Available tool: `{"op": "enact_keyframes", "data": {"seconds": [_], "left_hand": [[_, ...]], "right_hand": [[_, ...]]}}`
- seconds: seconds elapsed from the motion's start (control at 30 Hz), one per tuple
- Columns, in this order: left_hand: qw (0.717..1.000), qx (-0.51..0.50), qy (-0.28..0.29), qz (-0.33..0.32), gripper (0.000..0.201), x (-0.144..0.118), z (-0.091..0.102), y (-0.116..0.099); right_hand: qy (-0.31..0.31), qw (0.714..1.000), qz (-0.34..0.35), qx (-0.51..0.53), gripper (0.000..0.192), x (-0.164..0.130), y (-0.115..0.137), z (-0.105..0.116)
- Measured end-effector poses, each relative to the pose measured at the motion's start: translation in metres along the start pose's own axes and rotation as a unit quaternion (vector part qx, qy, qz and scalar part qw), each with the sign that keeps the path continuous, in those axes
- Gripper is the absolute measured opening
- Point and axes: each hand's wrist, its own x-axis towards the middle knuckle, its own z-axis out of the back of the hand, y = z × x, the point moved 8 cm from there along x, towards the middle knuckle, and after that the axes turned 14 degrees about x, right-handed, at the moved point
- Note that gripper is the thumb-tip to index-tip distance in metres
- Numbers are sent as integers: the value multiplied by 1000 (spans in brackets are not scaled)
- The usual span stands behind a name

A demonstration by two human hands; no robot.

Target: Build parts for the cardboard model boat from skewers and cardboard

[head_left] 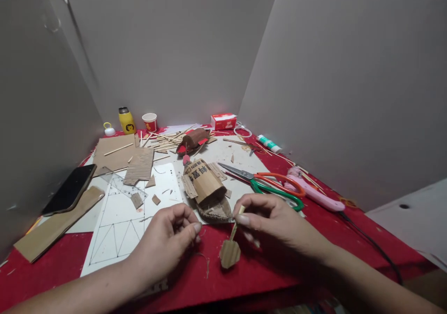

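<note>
Cardboard paddle [230, 252] on stick, pinched in right hand [268, 221], hanging below; left hand [167, 237] loosely curled, empty.

red table [307, 253] | white sheet [118, 221] | scissors [268, 183] | phone [70, 189] | cardboard model [206, 186] | glue gun [314, 190]

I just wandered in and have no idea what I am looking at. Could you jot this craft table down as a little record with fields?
Setting: red table between grey boards
Right hand: pinches a thin stick with a small cardboard paddle at its lower end
Left hand: fingers curled, fingertips together, holds nothing that shows
Between and behind the hands: cardboard model
Right of it: scissors, pink glue gun
Left side: phone, white sheet with drawn triangles
Far edge: yellow bottle, paper cup, loose sticks
</note>
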Motion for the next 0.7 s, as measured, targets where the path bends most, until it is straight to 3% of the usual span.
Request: {"op": "enact_keyframes", "data": {"seconds": [0.13, 0.23, 0.43, 0.5, 0.6, 0.7], "left_hand": [[1000, -4, 23, -5, 22, 7, -3, 8], [998, 52, 26, -32, 26, 10, -5, 8], [994, 94, 33, -34, 46, 11, -5, 9], [996, 80, 22, -42, 41, 10, -3, 6], [997, 39, -8, -60, 14, 9, 4, -2], [999, -29, 6, -40, 15, 8, 1, -7]], "right_hand": [[10, 1000, -10, -15, 32, 0, -3, -4], [15, 1000, -26, -11, 31, -2, -9, -5], [-3, 999, -30, -23, 29, -2, -10, -3], [-16, 999, -19, -30, 30, 0, -8, -4], [-21, 999, -2, -38, 30, 2, -3, -9], [-18, 999, 10, -48, 29, 3, 1, -18]]}}
